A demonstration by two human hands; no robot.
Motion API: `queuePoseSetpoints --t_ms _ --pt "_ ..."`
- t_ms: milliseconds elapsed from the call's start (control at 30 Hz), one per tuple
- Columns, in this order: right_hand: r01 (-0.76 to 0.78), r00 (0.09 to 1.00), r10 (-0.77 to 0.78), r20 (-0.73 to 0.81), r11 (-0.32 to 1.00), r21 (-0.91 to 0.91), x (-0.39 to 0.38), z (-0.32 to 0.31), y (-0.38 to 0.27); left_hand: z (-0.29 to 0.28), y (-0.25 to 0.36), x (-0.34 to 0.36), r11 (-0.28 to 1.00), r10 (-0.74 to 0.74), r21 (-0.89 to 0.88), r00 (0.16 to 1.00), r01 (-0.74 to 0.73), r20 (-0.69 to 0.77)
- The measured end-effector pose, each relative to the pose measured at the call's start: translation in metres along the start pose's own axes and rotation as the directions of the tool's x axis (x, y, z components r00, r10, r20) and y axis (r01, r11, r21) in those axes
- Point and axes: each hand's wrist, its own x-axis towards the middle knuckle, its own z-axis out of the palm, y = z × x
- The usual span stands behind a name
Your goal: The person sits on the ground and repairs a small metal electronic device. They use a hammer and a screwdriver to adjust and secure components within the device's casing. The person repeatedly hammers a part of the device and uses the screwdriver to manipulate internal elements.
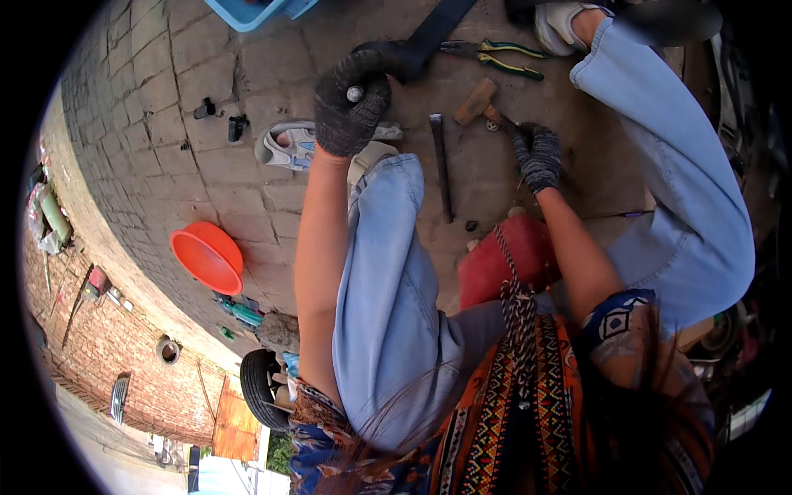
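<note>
My left hand point(353, 115), in a dark grey knit glove, is closed around a metal rod point(355, 94) whose round silver end shows above the fist. The rest of the rod is hidden by the glove. A dark flat strip point(437, 37) runs up and right from beside this fist; whether my fingers grip it too is unclear. My right hand point(540, 157), also gloved, is wrapped around the handle of a hammer point(476, 102), its rusty brown head low over the paving. Between the hands lies a dark metal bar point(441, 169). Pliers point(499, 59) with green and yellow handles lie beyond the hammer.
An orange-red basin point(208, 256) sits on the paving at left, and a blue tub point(260, 12) at the top edge. Small black parts point(238, 127) lie left of my shoe point(285, 144). A red object point(507, 260) is between my legs. A tyre point(262, 388) stands lower left.
</note>
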Motion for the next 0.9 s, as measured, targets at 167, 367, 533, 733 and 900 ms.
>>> queuePoseSetpoints --t_ms 167,367,533,733,900 --pt "0.13 0.914 -0.029 0.404 0.966 -0.225 0.042 -0.016 -0.012 -0.015 -0.009 -0.001 0.986 -0.101 -0.143 0.984 0.08 -0.145" --pt "0.116 0.881 0.041 0.472 0.947 -0.299 0.05 -0.013 -0.022 -0.013 -0.018 -0.006 0.996 -0.033 -0.087 0.961 0.009 -0.276" --pt "0.125 0.921 0.001 0.389 0.946 -0.299 0.045 -0.008 -0.016 -0.009 -0.018 -0.012 0.994 -0.048 -0.108 0.946 0.014 -0.322" --pt "0.078 0.875 0.091 0.476 0.943 -0.324 0.052 -0.011 -0.026 -0.006 -0.006 -0.018 0.993 -0.11 -0.088 0.905 0.081 -0.41" --pt "0.076 0.891 0.079 0.447 0.945 -0.319 0.049 -0.009 -0.024 -0.005 -0.013 -0.02 0.961 0.246 0.228 0.866 -0.158 -0.435"
